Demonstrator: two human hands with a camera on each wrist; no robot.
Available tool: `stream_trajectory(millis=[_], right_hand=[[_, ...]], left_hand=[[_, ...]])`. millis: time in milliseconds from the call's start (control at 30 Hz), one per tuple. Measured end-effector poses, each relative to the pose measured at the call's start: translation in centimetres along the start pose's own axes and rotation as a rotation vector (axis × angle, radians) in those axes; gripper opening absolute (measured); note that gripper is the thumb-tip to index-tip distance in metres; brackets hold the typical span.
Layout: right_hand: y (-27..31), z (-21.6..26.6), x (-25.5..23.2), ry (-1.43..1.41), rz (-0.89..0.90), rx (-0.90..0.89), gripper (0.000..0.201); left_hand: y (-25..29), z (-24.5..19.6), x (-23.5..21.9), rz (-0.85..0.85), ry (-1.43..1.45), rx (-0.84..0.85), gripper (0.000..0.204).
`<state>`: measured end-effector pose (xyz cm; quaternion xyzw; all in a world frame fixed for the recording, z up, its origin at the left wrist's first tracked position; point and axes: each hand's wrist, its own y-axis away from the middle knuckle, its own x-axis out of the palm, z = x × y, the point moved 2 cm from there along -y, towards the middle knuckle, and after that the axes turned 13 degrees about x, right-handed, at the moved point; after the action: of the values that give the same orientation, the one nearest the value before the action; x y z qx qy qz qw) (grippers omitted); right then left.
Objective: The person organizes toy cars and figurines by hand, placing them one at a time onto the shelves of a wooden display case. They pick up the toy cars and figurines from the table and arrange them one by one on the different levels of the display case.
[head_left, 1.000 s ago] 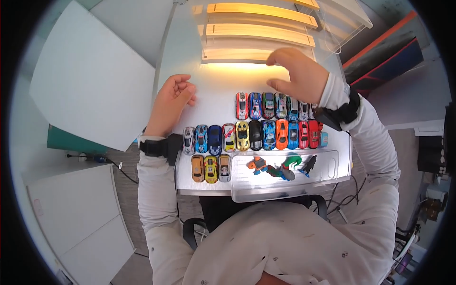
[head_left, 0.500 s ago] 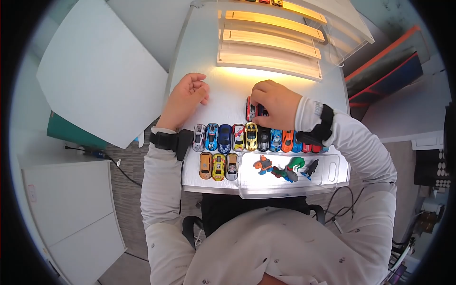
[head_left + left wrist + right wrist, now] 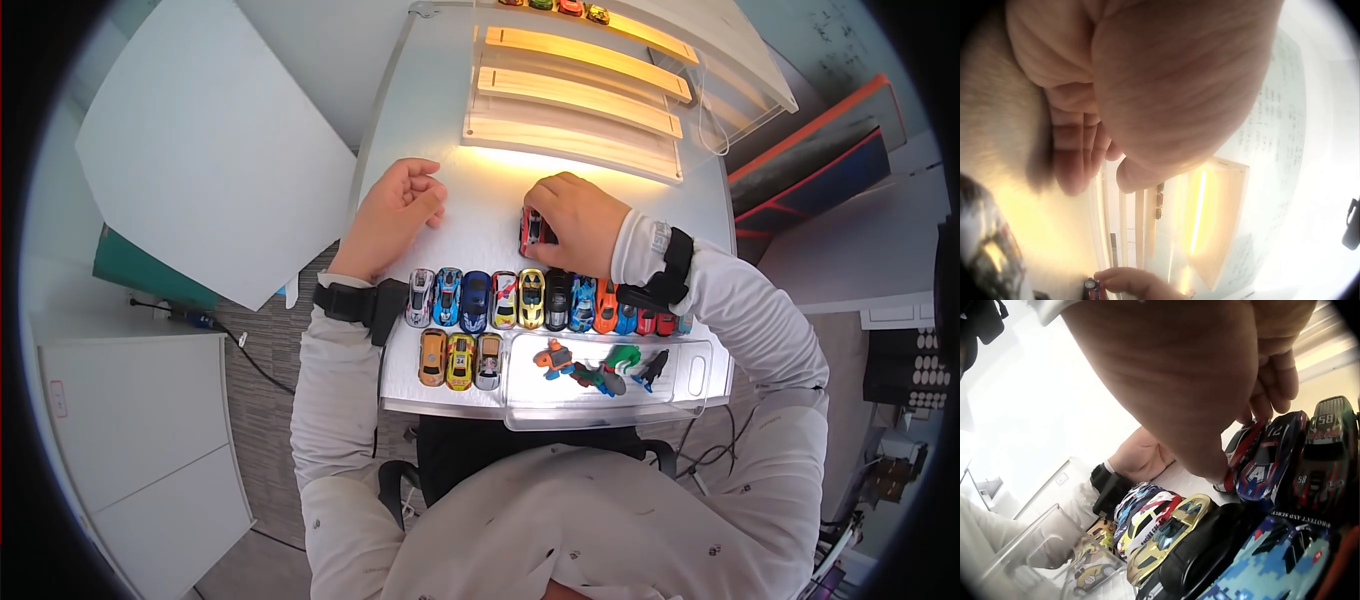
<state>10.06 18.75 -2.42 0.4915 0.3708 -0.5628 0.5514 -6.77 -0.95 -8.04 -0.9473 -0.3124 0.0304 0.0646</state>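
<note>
In the head view my right hand (image 3: 580, 222) reaches over the back row of toy cars, thumb and fingertips pinching the ends of a red and white toy car (image 3: 530, 232) at the row's left end. The right wrist view has a blue toy car (image 3: 1266, 456) beside it, followed by a dark one numbered 58 (image 3: 1322, 450). My left hand (image 3: 398, 215) is over the left part of the table, holding nothing, its fingers loosely bent. Below the hands runs a middle row of toy cars, including a gold one (image 3: 531, 300).
A lit display rack with wooden tiers (image 3: 580, 103) stands at the back, several small cars (image 3: 570, 8) on an upper tier. Near the front edge, a clear plastic tray (image 3: 525, 416) holds toy animals, beside a short row with a yellow toy car (image 3: 460, 362).
My right hand has come down from near the rack to the back row and pinched the red and white car. The left hand stays much the same; the head view has shifted.
</note>
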Motion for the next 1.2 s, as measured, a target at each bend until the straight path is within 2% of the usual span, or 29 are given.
stream_trajectory(millis=[333, 533, 667, 767, 867, 1000, 1067, 1133, 1200], right_hand=[[-0.1, -0.7, 0.1, 0.011, -0.018, 0.013, 0.054], [-0.3, -0.7, -0.5, -0.127, 0.018, 0.106, 0.056], [-1.2, -3.4, -2.1, -0.356, -0.095, 0.199, 0.057], [-2.2, -7.3, -3.3, -0.498, -0.389, 0.144, 0.052], [-3.3, -10.8, -6.0, -0.295, -0.616, 0.223, 0.049], [-5.1, -14.9, -8.0, -0.167, -0.821, 0.299, 0.050], [-6.2, -15.7, -8.7, 0.090, -0.779, 0.377, 0.057], [-7.4, -16.6, -9.6, 0.028, -0.674, 0.542, 0.064], [-8.6, -17.5, -9.5, 0.018, -0.790, 0.360, 0.039]], left_hand=[[0.0, -0.1, 0.0, 0.011, -0.017, -0.010, 0.041], [0.0, -0.3, 0.1, -0.021, -0.050, -0.026, 0.042], [0.0, -0.3, 0.2, -0.019, -0.031, -0.023, 0.042], [0.0, -0.4, 0.2, -0.018, -0.023, -0.020, 0.042], [0.0, -0.4, 0.3, -0.022, -0.028, -0.031, 0.040], [-0.1, -0.6, 0.3, -0.022, -0.038, -0.047, 0.037], [-0.1, -0.6, 0.4, -0.019, -0.030, -0.047, 0.036], [0.0, -0.8, 0.4, -0.018, -0.024, -0.054, 0.036], [0.1, -0.8, 0.5, -0.017, -0.024, -0.056, 0.036]])
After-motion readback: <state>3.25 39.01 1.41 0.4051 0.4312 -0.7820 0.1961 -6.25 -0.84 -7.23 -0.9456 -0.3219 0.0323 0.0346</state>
